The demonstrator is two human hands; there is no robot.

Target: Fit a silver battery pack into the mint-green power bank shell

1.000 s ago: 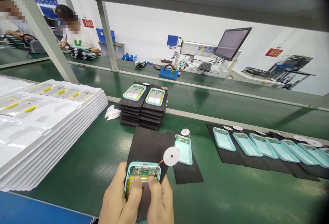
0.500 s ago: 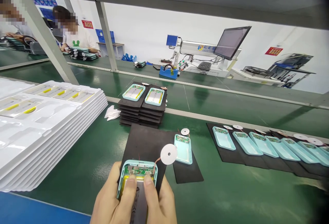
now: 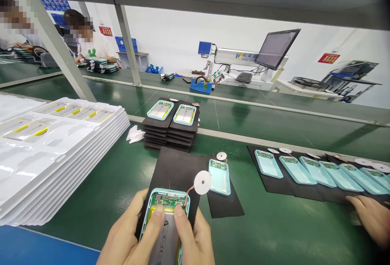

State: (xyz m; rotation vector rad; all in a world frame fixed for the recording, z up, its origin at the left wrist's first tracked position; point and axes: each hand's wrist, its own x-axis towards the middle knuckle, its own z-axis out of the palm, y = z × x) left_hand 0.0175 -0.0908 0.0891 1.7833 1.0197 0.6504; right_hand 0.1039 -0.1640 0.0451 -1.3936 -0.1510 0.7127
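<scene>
Glossy green bench [image 3: 274, 232] (rounded mint shell [image 3: 166, 216])

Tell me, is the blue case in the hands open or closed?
Open. The teal case has no cover: its green circuit board and silver battery show, under both thumbs.

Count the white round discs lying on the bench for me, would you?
7 that I can make out: one by the held case, one behind the next case, and five along the right-hand row; more may be hidden.
</scene>
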